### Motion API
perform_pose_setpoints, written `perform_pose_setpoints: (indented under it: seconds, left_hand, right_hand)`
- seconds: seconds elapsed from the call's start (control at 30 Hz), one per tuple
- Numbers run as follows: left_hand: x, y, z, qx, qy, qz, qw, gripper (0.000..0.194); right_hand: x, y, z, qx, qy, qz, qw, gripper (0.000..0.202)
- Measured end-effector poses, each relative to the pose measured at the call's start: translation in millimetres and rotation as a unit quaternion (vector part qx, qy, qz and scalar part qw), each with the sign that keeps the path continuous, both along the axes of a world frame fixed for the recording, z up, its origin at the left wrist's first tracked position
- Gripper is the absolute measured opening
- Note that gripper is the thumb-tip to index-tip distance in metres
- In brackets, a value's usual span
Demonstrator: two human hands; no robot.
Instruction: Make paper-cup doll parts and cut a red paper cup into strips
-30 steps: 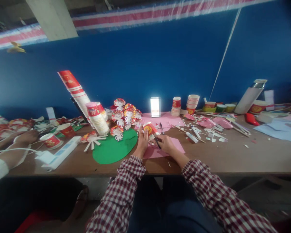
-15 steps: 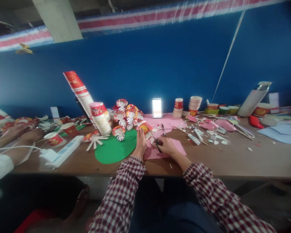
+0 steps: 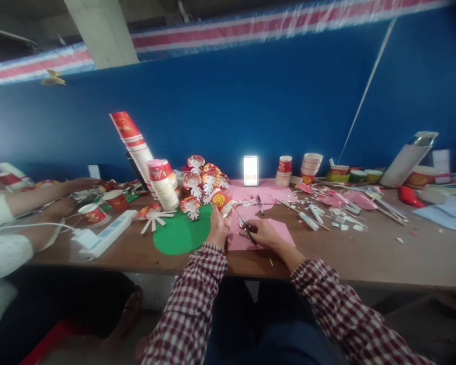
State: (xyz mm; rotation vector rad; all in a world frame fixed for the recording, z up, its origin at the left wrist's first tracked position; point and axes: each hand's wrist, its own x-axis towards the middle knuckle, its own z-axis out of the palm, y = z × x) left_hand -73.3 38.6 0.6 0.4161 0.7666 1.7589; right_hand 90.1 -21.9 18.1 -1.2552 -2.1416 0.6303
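Observation:
My left hand (image 3: 219, 226) is closed around a red paper cup (image 3: 221, 199) with a yellow print, tilted on its side above the table. Scissors (image 3: 248, 230) are gripped in my right hand (image 3: 263, 233), their blades pointing up and left toward the cup's edge. Whether the blades touch the cup I cannot tell. Beneath both hands lies pink paper (image 3: 283, 232). Left of the cup is a green oval sheet (image 3: 180, 235), with several cut-paper figures (image 3: 192, 207) at its far edge. A pen (image 3: 259, 204) rests on the pink paper beyond the scissors.
Leaning stacks of paper cups (image 3: 163, 190) stand at the left, near a power strip (image 3: 112, 234). A co-worker's arms (image 3: 41, 203) reach in there. To the right are shorter cup stacks (image 3: 311, 167), paper scraps (image 3: 342, 223), a glue tube (image 3: 308, 221) and a white flask (image 3: 406, 161).
The cup in my left hand has turned and shifted slightly left, and the scissors have drawn a little away from it. The co-worker's far arm has stretched further right. The view has shifted slightly.

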Motion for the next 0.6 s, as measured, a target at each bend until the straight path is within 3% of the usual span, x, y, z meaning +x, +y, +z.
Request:
perform_pose_setpoints:
  seconds: [0.33,0.6]
  left_hand:
    - [4.3,-9.1,9.0,0.035,0.017,-0.030,0.999,0.039]
    - [4.0,-9.3,2.1,0.032,0.026,-0.028,0.999,0.036]
  right_hand:
    - [0.3,0.6,-1.3,0.002,-0.003,-0.002,1.000,0.033]
    - [1.4,1.9,-2.4,0.002,0.000,-0.001,1.000,0.032]
